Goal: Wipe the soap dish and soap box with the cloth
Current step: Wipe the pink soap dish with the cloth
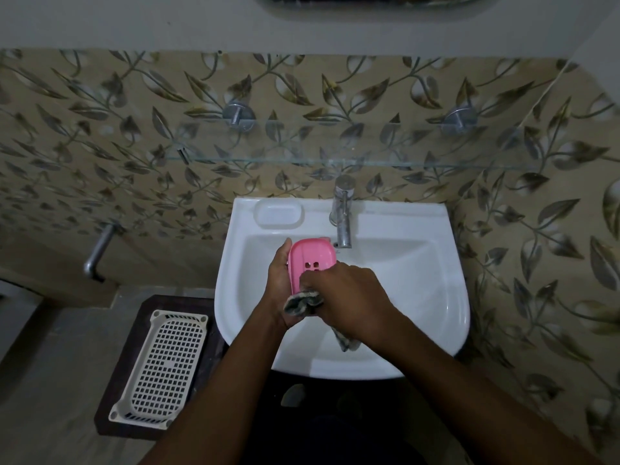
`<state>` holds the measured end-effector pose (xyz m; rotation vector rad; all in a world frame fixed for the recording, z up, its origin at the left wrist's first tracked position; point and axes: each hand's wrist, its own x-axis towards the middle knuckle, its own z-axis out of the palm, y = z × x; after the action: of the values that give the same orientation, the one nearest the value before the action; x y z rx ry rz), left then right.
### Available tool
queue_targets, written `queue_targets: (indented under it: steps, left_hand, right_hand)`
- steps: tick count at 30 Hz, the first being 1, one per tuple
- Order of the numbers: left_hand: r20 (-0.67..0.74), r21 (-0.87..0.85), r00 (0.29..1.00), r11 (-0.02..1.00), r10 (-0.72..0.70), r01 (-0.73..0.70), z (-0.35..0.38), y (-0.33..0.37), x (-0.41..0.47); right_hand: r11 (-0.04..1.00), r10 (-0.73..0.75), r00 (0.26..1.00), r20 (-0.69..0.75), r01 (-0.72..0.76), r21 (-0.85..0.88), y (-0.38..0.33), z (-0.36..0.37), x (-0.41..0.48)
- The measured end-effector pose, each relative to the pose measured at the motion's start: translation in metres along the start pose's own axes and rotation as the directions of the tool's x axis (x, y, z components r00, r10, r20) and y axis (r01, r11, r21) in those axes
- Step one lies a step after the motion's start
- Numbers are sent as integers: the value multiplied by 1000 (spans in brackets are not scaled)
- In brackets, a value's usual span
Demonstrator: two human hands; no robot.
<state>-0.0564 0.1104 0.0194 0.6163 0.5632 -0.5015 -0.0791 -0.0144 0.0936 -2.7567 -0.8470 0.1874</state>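
A pink soap box [310, 260] with small holes in its bottom is held tilted over the basin. My left hand [279, 283] grips it from the left side and below. My right hand [345, 293] holds a grey checked cloth [303, 302] and presses it against the lower part of the pink box. One end of the cloth hangs down under my right wrist. The white soap dish [279, 213] is a moulded recess on the sink's back left ledge and has nothing in it.
The white sink [436, 297] has a chrome tap [342, 213] at the back centre, just right of the box. A glass shelf [335, 156] juts out above. A white perforated basket [164, 367] lies on a dark stool at the left. A pipe [99, 253] sticks out of the left wall.
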Motion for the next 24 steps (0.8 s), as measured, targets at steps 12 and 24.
queue_targets:
  steps: [12, 24]
  left_hand:
    - [-56, 198, 964, 949, 261, -245, 13, -4, 13]
    - [-133, 255, 926, 915, 352, -311, 19, -16, 16]
  right_hand:
    - [930, 367, 925, -95, -363, 60, 26, 13, -7]
    - [728, 637, 765, -97, -555, 403, 26, 36, -16]
